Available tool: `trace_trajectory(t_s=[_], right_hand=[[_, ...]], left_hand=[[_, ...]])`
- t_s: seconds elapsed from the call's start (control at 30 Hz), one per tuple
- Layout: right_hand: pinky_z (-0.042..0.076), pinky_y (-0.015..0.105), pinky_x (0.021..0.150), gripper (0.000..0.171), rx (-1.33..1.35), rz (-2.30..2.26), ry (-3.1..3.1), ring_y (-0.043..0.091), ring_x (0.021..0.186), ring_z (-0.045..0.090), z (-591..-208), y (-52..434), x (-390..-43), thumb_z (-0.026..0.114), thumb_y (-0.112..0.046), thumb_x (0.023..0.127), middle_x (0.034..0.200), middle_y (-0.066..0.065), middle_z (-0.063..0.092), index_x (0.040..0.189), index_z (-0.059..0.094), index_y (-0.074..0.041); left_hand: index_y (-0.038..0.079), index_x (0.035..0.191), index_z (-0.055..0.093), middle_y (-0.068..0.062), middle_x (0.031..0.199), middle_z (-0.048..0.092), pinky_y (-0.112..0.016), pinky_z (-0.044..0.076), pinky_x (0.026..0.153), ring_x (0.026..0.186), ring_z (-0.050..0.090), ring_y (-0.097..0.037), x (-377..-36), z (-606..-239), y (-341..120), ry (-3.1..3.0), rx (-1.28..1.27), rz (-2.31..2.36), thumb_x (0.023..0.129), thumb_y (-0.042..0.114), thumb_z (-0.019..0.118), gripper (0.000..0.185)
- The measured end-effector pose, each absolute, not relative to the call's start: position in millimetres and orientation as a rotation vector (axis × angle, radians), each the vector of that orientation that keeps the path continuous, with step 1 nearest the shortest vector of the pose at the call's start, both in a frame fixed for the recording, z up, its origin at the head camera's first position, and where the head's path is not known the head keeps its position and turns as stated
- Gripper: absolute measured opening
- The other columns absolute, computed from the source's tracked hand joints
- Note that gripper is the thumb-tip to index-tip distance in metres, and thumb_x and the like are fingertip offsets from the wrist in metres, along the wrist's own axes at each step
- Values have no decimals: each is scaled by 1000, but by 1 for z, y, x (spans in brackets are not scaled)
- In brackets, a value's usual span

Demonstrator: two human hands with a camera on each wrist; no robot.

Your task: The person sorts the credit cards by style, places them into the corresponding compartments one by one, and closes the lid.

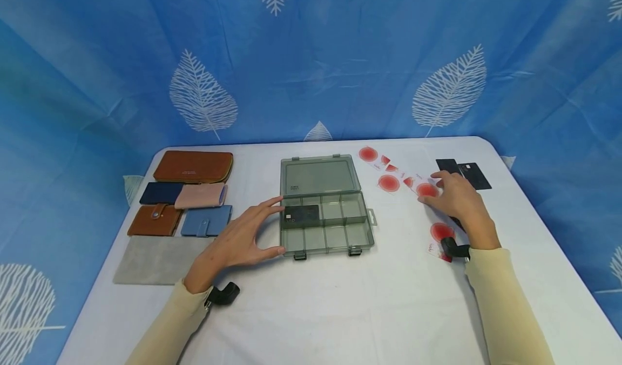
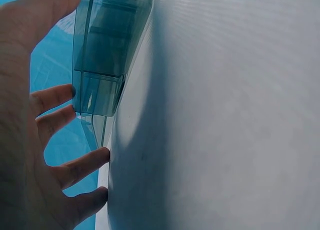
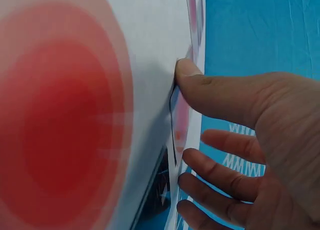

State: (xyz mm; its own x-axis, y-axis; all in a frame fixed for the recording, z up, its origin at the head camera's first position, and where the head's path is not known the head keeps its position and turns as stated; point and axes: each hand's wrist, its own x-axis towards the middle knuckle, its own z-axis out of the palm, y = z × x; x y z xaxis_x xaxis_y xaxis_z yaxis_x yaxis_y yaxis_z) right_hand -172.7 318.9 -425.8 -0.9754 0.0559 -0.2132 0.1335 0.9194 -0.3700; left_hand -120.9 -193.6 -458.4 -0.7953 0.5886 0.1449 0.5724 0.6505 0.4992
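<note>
A translucent grey-green compartment box (image 1: 322, 175) lies on the white table with its lid folded back. A black card (image 1: 302, 215) sits in its upper left compartments. My left hand (image 1: 240, 236) is at the box's left side, fingers spread, with thumb and fingertips at its edge. On the right, my right hand (image 1: 460, 202) reaches over a red-and-white card (image 1: 427, 190). In the right wrist view, its thumb (image 3: 220, 93) touches the card's edge while the other fingers stay apart, beyond it. Two black cards (image 1: 475, 176) lie just past this hand.
More red-and-white cards (image 1: 389, 183) lie between box and right hand; another (image 1: 441, 232) is near the right wrist. At left are a brown zip wallet (image 1: 193, 166), navy wallet (image 1: 160, 193), pink wallet (image 1: 200, 196), brown snap wallet (image 1: 154, 221), blue wallet (image 1: 206, 219) and grey pouch (image 1: 150, 259).
</note>
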Motion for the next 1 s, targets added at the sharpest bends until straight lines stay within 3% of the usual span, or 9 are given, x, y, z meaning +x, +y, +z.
trace_trajectory(t_s=[0.4,0.6,0.8,0.87,1.0], right_hand=[[52,70,99,72,163,-644,2833,55,127,47,-431,332,-176,80,-33,97,139,39,50,148,49,9],[54,70,95,69,136,-638,2860,54,121,50,-429,331,-175,79,-31,99,134,38,52,149,47,3],[51,74,98,49,98,-650,2911,57,121,54,-423,329,-172,66,-19,106,134,38,54,149,49,-3],[52,73,95,44,68,-657,2959,56,116,57,-420,328,-170,64,-17,107,133,38,56,147,52,-3],[57,63,80,40,-3,-685,3079,46,92,60,-412,323,-167,67,-15,106,115,32,63,143,59,-3]], left_hand=[[16,163,47,2,177,29,-66,42,116,155,41,-33,-122,-459,-194,2824,966,819,90,59,81,92],[17,163,48,2,177,30,-66,42,115,155,42,-32,-122,-459,-193,2830,958,817,89,59,81,92],[18,163,48,4,176,29,-66,42,115,155,42,-32,-121,-459,-193,2826,947,825,89,60,81,92],[17,163,48,4,176,30,-67,42,115,155,42,-32,-121,-458,-193,2829,953,827,89,60,82,92],[16,163,48,2,176,31,-67,42,114,155,42,-34,-121,-458,-193,2833,966,830,89,59,82,92]])
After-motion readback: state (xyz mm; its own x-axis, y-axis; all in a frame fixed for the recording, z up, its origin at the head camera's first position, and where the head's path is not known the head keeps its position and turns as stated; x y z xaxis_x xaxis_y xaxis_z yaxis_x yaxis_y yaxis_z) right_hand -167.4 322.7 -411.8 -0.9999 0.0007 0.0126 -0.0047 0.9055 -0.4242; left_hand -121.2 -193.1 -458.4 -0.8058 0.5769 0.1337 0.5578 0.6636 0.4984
